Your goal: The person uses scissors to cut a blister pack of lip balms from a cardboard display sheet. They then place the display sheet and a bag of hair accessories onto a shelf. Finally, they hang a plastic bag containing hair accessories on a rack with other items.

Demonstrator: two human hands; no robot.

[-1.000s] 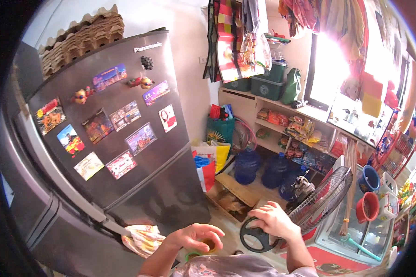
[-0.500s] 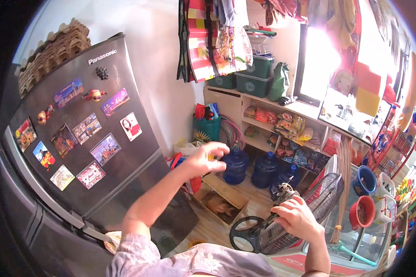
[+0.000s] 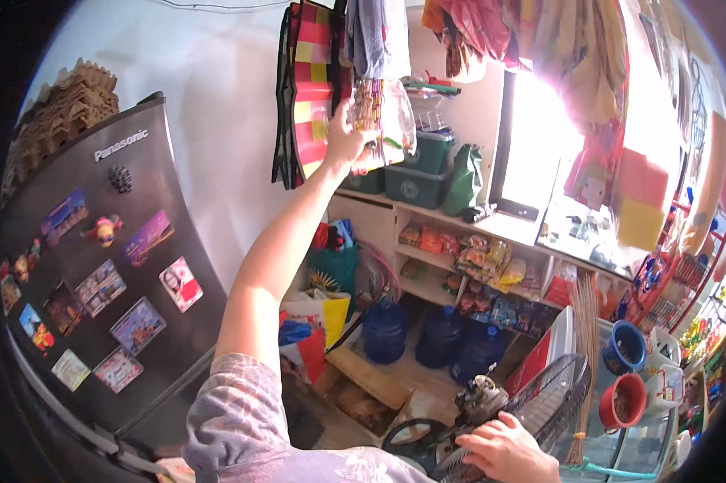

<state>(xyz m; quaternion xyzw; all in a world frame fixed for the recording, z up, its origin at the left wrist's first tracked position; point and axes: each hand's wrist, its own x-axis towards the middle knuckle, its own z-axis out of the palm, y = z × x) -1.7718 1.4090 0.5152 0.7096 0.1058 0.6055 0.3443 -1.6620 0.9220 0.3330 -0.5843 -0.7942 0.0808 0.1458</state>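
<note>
My left arm stretches up to the hanging bags. My left hand (image 3: 350,143) is at a clear plastic bag (image 3: 395,121) of small colourful items, its thumb and fingers apart. Beside it hangs a red, yellow and black checked bag (image 3: 310,97). Lower down, my right hand (image 3: 508,451) lies with fingers stretched over the electric fan (image 3: 552,398), close to its wire cage. The fan is tilted and its motor (image 3: 482,394) is bare, with its rear cover off. A round black ring-shaped part (image 3: 415,441) is beside the motor.
A grey fridge (image 3: 194,314) stands at left. Blue water jugs (image 3: 384,332) stand before shelves of packets (image 3: 492,262). A cardboard box (image 3: 371,374) is on the floor. At right are a stick broom (image 3: 586,362), a red bucket (image 3: 632,394) and a blue bucket (image 3: 623,348).
My left hand has risen from above the floor box to the hanging plastic bag. My right hand has shifted down from the fan's motor onto the fan. The view has tilted up and turned right.
</note>
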